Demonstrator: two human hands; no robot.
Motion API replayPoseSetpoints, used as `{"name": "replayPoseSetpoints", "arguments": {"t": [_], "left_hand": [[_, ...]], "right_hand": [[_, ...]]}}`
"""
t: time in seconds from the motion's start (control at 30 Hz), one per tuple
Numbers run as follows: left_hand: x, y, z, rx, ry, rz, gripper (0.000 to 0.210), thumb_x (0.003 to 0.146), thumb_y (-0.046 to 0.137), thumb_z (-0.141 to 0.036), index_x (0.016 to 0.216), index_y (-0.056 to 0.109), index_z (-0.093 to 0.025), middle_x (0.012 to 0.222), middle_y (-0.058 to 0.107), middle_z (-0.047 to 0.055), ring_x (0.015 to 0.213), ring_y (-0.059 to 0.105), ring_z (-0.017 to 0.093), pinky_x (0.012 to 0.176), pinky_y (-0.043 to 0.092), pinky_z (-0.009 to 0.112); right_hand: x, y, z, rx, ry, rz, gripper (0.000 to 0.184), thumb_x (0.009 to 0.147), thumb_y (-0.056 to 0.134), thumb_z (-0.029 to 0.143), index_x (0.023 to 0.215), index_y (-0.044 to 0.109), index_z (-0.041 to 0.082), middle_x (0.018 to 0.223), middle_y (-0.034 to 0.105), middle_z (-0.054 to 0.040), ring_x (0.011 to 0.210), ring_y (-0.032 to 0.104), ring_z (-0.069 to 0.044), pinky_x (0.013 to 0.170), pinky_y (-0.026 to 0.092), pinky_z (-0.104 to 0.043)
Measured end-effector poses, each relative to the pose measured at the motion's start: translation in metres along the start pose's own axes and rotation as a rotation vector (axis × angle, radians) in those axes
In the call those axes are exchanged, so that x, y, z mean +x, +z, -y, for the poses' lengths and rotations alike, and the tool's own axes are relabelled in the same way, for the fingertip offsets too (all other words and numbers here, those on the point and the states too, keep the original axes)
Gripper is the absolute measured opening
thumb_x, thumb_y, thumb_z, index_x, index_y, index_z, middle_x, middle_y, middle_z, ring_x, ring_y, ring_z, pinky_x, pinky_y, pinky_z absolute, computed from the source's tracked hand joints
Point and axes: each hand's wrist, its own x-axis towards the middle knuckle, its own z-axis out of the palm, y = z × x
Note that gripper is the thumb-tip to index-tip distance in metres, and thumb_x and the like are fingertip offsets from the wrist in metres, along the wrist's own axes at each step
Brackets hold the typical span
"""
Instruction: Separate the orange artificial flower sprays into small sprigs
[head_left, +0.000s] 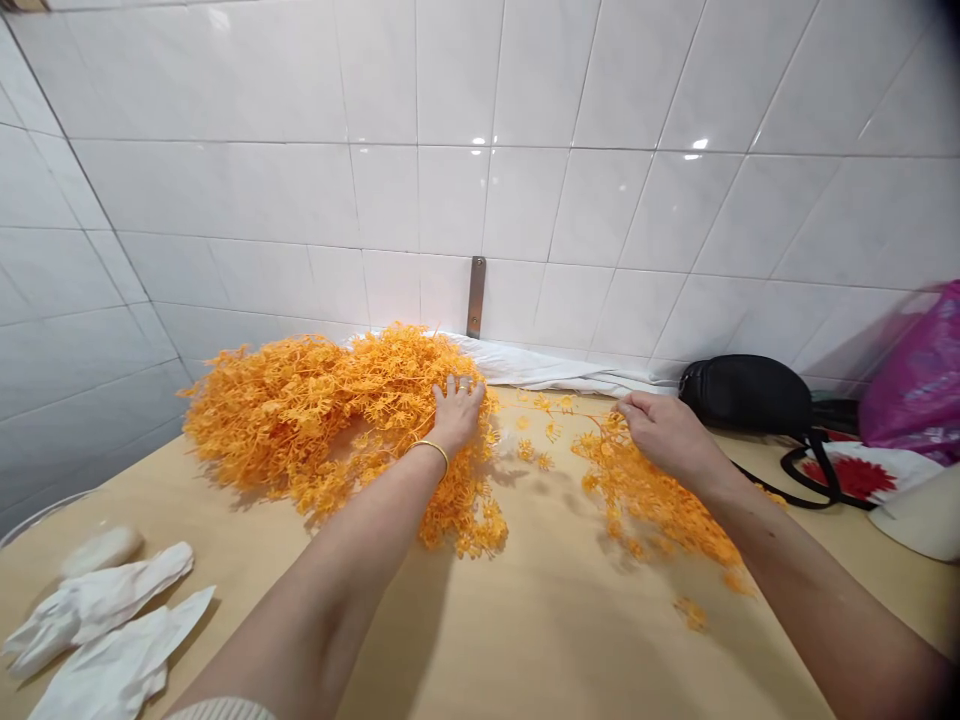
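A big heap of orange artificial flower sprigs (pixel 277 400) lies on the left and middle of the table. My left hand (pixel 457 405), with a gold bangle at the wrist, rests on the heap's right side, fingers spread. To the right, my right hand (pixel 660 430) is closed in a pinch on the thin stem end of an orange flower sprig (pixel 637 490). This sprig hangs down beside and behind my forearm, which hides part of it. Thin stems with a few blossoms (pixel 536 455) stretch between the heap and my right hand.
Crumpled white tissues (pixel 112 610) lie at the front left of the wooden table (pixel 555 620). White cloth (pixel 540 368) runs along the tiled wall. A black bag (pixel 746 392) with a strap and a purple plastic bag (pixel 915 375) sit at the right. A metal bracket (pixel 476 297) is on the wall.
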Motion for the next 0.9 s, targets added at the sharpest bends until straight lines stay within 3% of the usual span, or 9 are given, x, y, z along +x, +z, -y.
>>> {"name": "replayPoseSetpoints", "arguments": {"t": [0.17,0.37,0.53,0.67,0.73,0.8,0.83,0.9], "left_hand": [[0.001,0.015,0.002,0.031,-0.008,0.035,0.047,0.076,0.031,-0.008,0.121,0.038,-0.019,0.127,0.037,0.015,0.121,0.024,0.031,0.091,0.020,0.055],[0.005,0.022,0.003,0.020,-0.048,0.095,0.039,0.076,0.033,-0.008,0.111,0.048,-0.013,0.116,0.047,0.017,0.113,0.032,0.031,0.088,0.020,0.057],[0.005,0.013,-0.015,0.007,-0.031,0.159,0.038,0.072,0.042,-0.010,0.109,0.050,-0.010,0.114,0.047,0.020,0.112,0.032,0.035,0.086,0.020,0.061],[-0.012,-0.019,-0.022,-0.004,0.012,0.126,0.054,0.064,0.056,-0.013,0.117,0.043,-0.009,0.124,0.038,0.022,0.118,0.024,0.037,0.089,0.020,0.057],[-0.031,-0.043,-0.027,-0.126,0.059,0.039,0.056,0.063,0.059,-0.015,0.116,0.044,-0.011,0.127,0.036,0.020,0.121,0.020,0.035,0.092,0.021,0.050],[-0.058,-0.063,-0.037,-0.419,0.092,0.031,0.039,0.069,0.056,-0.022,0.106,0.052,-0.013,0.121,0.043,0.015,0.116,0.031,0.030,0.092,0.028,0.041],[-0.072,-0.070,-0.042,-0.617,0.070,0.077,0.034,0.072,0.054,-0.030,0.101,0.056,-0.014,0.116,0.048,0.014,0.110,0.039,0.028,0.089,0.031,0.038],[-0.098,-0.078,-0.055,-1.076,-0.037,0.313,0.038,0.073,0.050,-0.044,0.096,0.058,-0.015,0.105,0.055,0.012,0.096,0.050,0.024,0.079,0.038,0.034]], "right_hand": [[-0.035,0.003,-0.021,0.163,0.108,0.126,0.023,0.072,0.040,0.031,0.056,0.051,0.019,0.046,0.043,0.0012,0.044,0.040,-0.012,0.044,0.028,-0.024],[-0.067,-0.002,-0.068,0.635,0.446,0.012,0.019,0.061,0.054,0.037,0.063,0.053,0.019,0.061,0.051,-0.0005,0.049,0.044,-0.011,0.044,0.034,-0.023],[-0.069,0.000,-0.049,0.967,0.532,-0.041,0.018,0.055,0.061,0.031,0.062,0.053,0.017,0.053,0.041,0.0043,0.042,0.035,-0.006,0.040,0.028,-0.018],[-0.070,0.010,-0.038,1.080,0.538,-0.046,0.018,0.056,0.061,0.029,0.063,0.052,0.016,0.052,0.039,0.0051,0.042,0.033,-0.005,0.040,0.026,-0.018],[-0.076,0.015,-0.035,1.086,0.505,-0.065,0.017,0.060,0.059,0.031,0.065,0.051,0.016,0.052,0.038,0.0052,0.043,0.034,-0.006,0.041,0.027,-0.018],[-0.086,0.020,-0.029,1.034,0.427,-0.108,0.017,0.066,0.055,0.034,0.069,0.051,0.017,0.053,0.038,0.0045,0.046,0.038,-0.007,0.042,0.029,-0.019],[-0.094,0.023,-0.025,0.980,0.377,-0.125,0.018,0.070,0.052,0.035,0.071,0.051,0.017,0.055,0.039,0.0039,0.048,0.039,-0.008,0.043,0.030,-0.020],[-0.111,0.028,-0.013,0.825,0.270,-0.126,0.019,0.076,0.046,0.036,0.076,0.051,0.018,0.056,0.041,0.0033,0.050,0.040,-0.009,0.044,0.030,-0.021]]}}
